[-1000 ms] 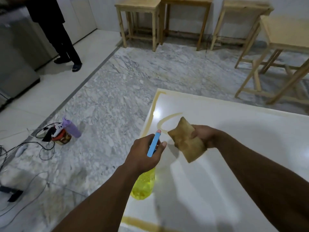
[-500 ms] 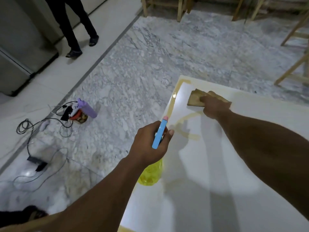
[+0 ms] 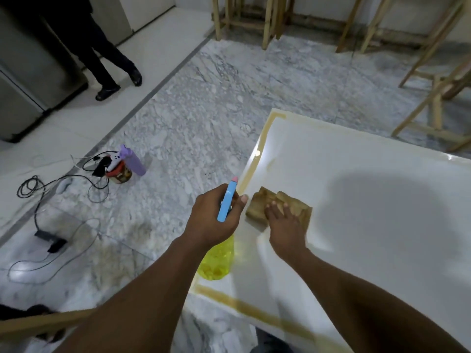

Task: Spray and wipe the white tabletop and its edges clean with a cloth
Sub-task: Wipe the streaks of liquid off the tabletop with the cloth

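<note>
Yellowish residue (image 3: 267, 319) rims the tabletop (image 3: 369, 174), so wiping looks barely begun: right hand (image 3: 283, 222) presses flat on the cloth (image 3: 260, 205), left hand (image 3: 211, 220) grips the bottle (image 3: 218, 261).

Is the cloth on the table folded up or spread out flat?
Folded: the cloth is a thick, layered pad under the flat right hand, near the left edge of the tabletop.

We see two bare forearms, uncovered right to the near edge, a left hand (image 3: 211, 220) and a right hand (image 3: 285, 225), with short pale nails on the fingers (image 3: 274, 208).
</note>
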`<state>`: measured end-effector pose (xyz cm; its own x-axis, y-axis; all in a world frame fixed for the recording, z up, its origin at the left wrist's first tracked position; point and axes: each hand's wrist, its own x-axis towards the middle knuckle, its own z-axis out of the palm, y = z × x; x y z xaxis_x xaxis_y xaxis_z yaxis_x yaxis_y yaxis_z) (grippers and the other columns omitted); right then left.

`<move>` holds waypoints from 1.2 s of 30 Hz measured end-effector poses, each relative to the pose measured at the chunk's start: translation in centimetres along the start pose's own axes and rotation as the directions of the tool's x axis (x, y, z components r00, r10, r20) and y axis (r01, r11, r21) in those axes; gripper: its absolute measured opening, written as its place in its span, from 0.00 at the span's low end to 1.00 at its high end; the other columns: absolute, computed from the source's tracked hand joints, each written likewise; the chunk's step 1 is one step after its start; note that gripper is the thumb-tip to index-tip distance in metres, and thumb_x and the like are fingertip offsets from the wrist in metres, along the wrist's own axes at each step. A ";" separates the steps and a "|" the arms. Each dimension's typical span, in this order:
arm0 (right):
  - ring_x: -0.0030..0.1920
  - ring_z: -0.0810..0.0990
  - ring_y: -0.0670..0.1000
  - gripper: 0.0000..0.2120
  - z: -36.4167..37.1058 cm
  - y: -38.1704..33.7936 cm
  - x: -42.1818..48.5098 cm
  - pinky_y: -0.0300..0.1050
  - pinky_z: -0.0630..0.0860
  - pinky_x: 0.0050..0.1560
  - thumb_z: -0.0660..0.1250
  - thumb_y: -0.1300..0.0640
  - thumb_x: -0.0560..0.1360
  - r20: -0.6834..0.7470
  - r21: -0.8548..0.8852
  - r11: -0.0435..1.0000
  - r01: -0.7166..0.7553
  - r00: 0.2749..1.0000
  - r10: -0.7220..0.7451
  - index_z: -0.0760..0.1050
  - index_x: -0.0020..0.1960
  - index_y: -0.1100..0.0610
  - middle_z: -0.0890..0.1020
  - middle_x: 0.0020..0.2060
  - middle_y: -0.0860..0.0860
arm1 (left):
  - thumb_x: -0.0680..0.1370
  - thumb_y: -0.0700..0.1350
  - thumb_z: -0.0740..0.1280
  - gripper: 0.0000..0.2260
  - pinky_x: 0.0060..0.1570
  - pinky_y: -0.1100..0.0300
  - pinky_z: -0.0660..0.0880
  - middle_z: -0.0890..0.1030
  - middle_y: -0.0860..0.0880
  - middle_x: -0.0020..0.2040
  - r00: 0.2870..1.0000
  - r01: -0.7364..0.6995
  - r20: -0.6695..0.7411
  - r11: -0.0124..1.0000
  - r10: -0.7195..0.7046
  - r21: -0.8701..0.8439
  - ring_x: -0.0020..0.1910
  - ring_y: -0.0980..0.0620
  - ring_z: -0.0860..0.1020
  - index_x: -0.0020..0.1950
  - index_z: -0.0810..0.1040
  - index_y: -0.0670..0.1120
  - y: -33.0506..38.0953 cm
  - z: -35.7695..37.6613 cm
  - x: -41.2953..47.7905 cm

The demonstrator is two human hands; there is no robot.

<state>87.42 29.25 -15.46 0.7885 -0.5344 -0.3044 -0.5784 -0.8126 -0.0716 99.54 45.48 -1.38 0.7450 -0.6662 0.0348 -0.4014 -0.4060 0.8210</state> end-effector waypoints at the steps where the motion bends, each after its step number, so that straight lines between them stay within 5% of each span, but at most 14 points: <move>1: 0.80 0.51 0.60 0.30 0.5 -1.5 -2.6 0.63 0.57 0.75 0.53 0.63 0.80 0.010 0.005 1.000 0.016 1.000 -0.016 0.53 0.81 0.52 0.54 0.81 0.49 | 0.80 0.57 0.70 0.15 0.38 0.41 0.83 0.81 0.44 0.34 1.000 -0.004 -0.001 1.000 0.004 0.004 0.33 0.43 0.84 0.42 0.76 0.48 -0.1 -0.6 -1.4; 6: 0.80 0.53 0.60 0.28 3.2 -7.3 -12.6 0.63 0.59 0.74 0.54 0.61 0.80 0.068 0.020 0.996 0.083 0.994 -0.084 0.55 0.80 0.52 0.56 0.80 0.50 | 0.80 0.57 0.71 0.14 0.38 0.39 0.83 0.82 0.44 0.34 1.000 0.018 -0.012 1.000 -0.018 -0.011 0.32 0.44 0.84 0.42 0.77 0.49 -0.7 -2.9 -7.7; 9: 0.77 0.61 0.58 0.25 2.9 -8.4 -14.6 0.57 0.69 0.68 0.56 0.60 0.80 0.124 0.024 0.995 0.093 0.988 -0.096 0.62 0.77 0.52 0.63 0.78 0.50 | 0.80 0.58 0.70 0.15 0.38 0.39 0.83 0.82 0.44 0.33 1.000 0.026 0.008 1.000 -0.026 -0.008 0.32 0.44 0.84 0.42 0.76 0.49 -0.6 -3.4 -10.1; 12: 0.58 0.80 0.57 0.15 -1.3 -6.4 -12.9 0.47 0.75 0.53 0.60 0.59 0.76 0.133 0.347 0.938 -0.013 0.990 -0.036 0.77 0.60 0.51 0.82 0.58 0.51 | 0.79 0.60 0.70 0.15 0.37 0.40 0.83 0.81 0.44 0.33 1.000 0.019 0.023 1.000 -0.019 -0.009 0.32 0.45 0.84 0.41 0.76 0.50 0.0 -3.3 -11.0; 15: 0.45 0.81 0.55 0.10 -6.3 -2.9 -10.6 0.48 0.77 0.46 0.64 0.60 0.65 0.305 0.837 0.486 -0.250 0.952 -0.035 0.81 0.44 0.56 0.83 0.42 0.54 | 0.80 0.59 0.70 0.15 0.39 0.41 0.83 0.82 0.46 0.34 1.000 0.001 0.028 1.000 -0.001 -0.001 0.33 0.46 0.85 0.41 0.76 0.50 0.9 -2.5 -10.5; 18: 0.50 0.82 0.60 0.15 -8.4 0.9 -7.6 0.51 0.80 0.47 0.64 0.64 0.71 0.470 0.880 0.101 -0.464 0.881 -0.048 0.77 0.57 0.65 0.82 0.51 0.62 | 0.81 0.57 0.70 0.14 0.39 0.42 0.83 0.82 0.47 0.34 0.998 -0.014 0.064 1.000 0.015 -0.003 0.33 0.46 0.85 0.40 0.75 0.52 1.7 -1.4 -8.7; 20: 0.52 0.83 0.63 0.17 -8.9 3.1 -4.7 0.53 0.82 0.45 0.64 0.64 0.74 0.571 0.819 -0.010 -0.574 0.816 -0.089 0.75 0.62 0.65 0.82 0.56 0.64 | 0.81 0.58 0.70 0.14 0.40 0.43 0.84 0.81 0.49 0.33 0.997 -0.010 0.082 1.000 0.011 -0.019 0.33 0.46 0.84 0.39 0.74 0.53 2.1 -0.4 -6.6; 25: 0.55 0.82 0.64 0.26 -12.0 7.6 4.9 0.62 0.79 0.58 0.68 0.67 0.67 0.509 0.846 0.204 -0.492 0.860 -0.037 0.73 0.65 0.67 0.81 0.58 0.66 | 0.81 0.57 0.71 0.15 0.40 0.42 0.84 0.81 0.46 0.33 0.997 0.003 0.074 1.000 -0.001 -0.027 0.33 0.45 0.84 0.38 0.73 0.54 2.6 1.2 -0.4; 28: 0.43 0.82 0.57 0.18 -17.0 9.4 11.3 0.49 0.79 0.45 0.60 0.71 0.73 0.304 0.845 0.441 -0.304 0.950 0.071 0.76 0.61 0.68 0.82 0.48 0.60 | 0.80 0.59 0.70 0.15 0.39 0.40 0.84 0.80 0.46 0.34 0.999 0.023 0.041 0.999 -0.021 -0.033 0.34 0.43 0.83 0.40 0.73 0.53 2.5 2.0 4.4; 32: 0.42 0.80 0.57 0.10 -22.1 9.8 19.8 0.46 0.72 0.45 0.61 0.55 0.79 -0.014 0.567 0.815 -0.115 0.989 0.149 0.78 0.53 0.59 0.80 0.41 0.54 | 0.79 0.60 0.69 0.15 0.38 0.41 0.84 0.81 0.45 0.35 0.999 0.030 -0.012 0.999 -0.030 -0.027 0.34 0.42 0.84 0.42 0.75 0.50 2.1 2.1 8.5; 36: 0.57 0.78 0.63 0.19 -19.9 10.2 25.7 0.48 0.71 0.51 0.59 0.65 0.75 -0.086 0.292 0.953 -0.088 0.989 0.118 0.75 0.64 0.56 0.78 0.57 0.60 | 0.80 0.58 0.69 0.15 0.38 0.40 0.82 0.80 0.44 0.34 0.999 0.044 -0.007 0.999 -0.044 0.003 0.32 0.41 0.84 0.43 0.76 0.49 1.2 2.0 10.9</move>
<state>105.98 2.63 -5.10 0.7299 -0.6445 -0.2275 -0.6813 -0.6592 -0.3183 106.09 36.49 -1.15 0.7657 -0.6431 0.0025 -0.3698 -0.4371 0.8199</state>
